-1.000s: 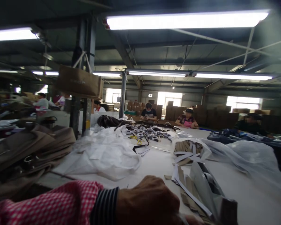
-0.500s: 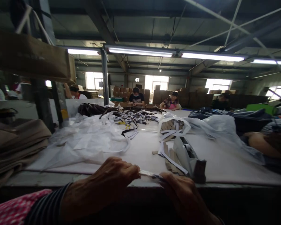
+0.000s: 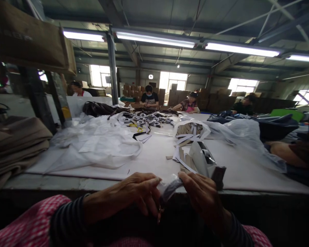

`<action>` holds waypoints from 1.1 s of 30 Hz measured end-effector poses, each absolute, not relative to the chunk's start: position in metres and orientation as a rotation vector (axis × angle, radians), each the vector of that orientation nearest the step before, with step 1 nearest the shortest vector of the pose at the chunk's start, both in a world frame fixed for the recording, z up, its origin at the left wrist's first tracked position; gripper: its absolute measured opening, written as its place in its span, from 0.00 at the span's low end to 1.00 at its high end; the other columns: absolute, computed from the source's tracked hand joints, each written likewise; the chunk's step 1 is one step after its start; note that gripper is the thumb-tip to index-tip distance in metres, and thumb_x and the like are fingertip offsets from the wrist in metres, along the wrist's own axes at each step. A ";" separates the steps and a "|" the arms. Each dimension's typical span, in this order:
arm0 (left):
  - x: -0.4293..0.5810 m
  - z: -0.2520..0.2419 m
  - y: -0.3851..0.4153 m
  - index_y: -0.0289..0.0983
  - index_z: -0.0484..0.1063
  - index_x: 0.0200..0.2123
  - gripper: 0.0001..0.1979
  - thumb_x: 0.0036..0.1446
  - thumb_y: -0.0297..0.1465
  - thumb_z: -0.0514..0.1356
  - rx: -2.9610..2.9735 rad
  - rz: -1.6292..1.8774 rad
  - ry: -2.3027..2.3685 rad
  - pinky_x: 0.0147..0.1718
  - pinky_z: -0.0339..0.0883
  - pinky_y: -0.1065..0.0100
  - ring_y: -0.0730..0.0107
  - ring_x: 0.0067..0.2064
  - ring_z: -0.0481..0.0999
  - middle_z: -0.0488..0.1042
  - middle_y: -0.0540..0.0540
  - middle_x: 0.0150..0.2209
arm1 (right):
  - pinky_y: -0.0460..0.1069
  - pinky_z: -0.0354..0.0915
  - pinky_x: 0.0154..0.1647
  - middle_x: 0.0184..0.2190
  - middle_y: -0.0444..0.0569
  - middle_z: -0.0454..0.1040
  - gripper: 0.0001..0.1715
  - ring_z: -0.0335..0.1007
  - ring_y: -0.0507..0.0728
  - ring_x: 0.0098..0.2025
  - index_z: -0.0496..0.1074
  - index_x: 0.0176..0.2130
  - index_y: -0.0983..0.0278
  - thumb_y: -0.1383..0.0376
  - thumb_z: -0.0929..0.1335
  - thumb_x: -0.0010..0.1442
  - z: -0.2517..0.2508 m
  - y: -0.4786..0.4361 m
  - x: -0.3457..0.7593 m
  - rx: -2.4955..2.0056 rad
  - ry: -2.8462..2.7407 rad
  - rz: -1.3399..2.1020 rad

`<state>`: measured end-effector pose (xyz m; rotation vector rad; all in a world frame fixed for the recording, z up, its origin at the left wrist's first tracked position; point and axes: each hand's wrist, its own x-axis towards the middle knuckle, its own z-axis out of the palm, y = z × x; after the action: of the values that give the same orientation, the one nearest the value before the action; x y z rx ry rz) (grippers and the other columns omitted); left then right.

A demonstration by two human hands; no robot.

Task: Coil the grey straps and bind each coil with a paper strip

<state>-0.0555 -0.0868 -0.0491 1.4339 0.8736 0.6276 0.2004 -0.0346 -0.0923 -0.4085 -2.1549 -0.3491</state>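
Between my hands, just over the table's front edge, is a grey strap-like piece (image 3: pixel 172 187) with clear plastic at its left side. My left hand (image 3: pixel 136 192) pinches the plastic end between thumb and fingers, and a small metal-looking part hangs below its fingertips. The right end of the grey piece is gripped by my right hand (image 3: pixel 202 193), its fingers curled. Right behind that hand stands a tape dispenser (image 3: pixel 201 156) on the table, with cardboard and white strips (image 3: pixel 184 159) beside it.
Clear plastic bags (image 3: pixel 100 140) cover the table's left part. Brown fabric (image 3: pixel 12 147) is stacked at far left. Farther back lie coiled grey straps (image 3: pixel 146 118) and a bag of strips (image 3: pixel 190 130). At the right edge is another person's arm (image 3: pixel 285 152).
The grey piece now shows wider and bent between my hands, where a thin, taut strip showed before. The small metal-looking part has come into view. The camera view has tilted up or down slightly.
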 end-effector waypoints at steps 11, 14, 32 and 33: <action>-0.032 -0.066 -0.073 0.33 0.76 0.34 0.16 0.61 0.42 0.65 1.163 0.698 0.804 0.21 0.56 0.76 0.77 0.24 0.73 0.79 0.44 0.33 | 0.49 0.66 0.34 0.30 0.49 0.74 0.12 0.72 0.55 0.31 0.71 0.50 0.68 0.73 0.61 0.72 -0.092 -0.014 0.203 -0.451 -2.226 -0.297; -0.036 -0.070 -0.074 0.33 0.75 0.31 0.17 0.62 0.42 0.63 1.238 0.682 0.933 0.16 0.48 0.76 0.82 0.17 0.63 0.76 0.49 0.25 | 0.49 0.64 0.32 0.29 0.48 0.73 0.11 0.69 0.54 0.29 0.71 0.49 0.69 0.74 0.61 0.72 -0.099 -0.014 0.201 -0.444 -2.261 -0.277; -0.069 -0.063 -0.094 0.39 0.74 0.36 0.12 0.68 0.40 0.57 2.190 0.458 1.347 0.35 0.56 0.69 0.67 0.35 0.70 0.72 0.52 0.31 | 0.44 0.48 0.23 0.21 0.38 0.58 0.17 0.54 0.49 0.25 0.71 0.28 0.64 0.61 0.68 0.68 -0.071 -0.039 0.187 -0.919 -2.439 1.103; -0.069 -0.063 -0.095 0.38 0.72 0.32 0.15 0.69 0.39 0.56 2.195 0.446 1.324 0.35 0.56 0.69 0.68 0.34 0.69 0.71 0.51 0.30 | 0.44 0.48 0.23 0.22 0.38 0.58 0.17 0.53 0.49 0.25 0.72 0.28 0.65 0.60 0.68 0.68 -0.067 -0.037 0.187 -0.902 -2.447 1.177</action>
<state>-0.0695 -0.0947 -0.0632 2.1948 1.3236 0.4459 0.1873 -0.0372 -0.0672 -0.9017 -2.4475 1.1772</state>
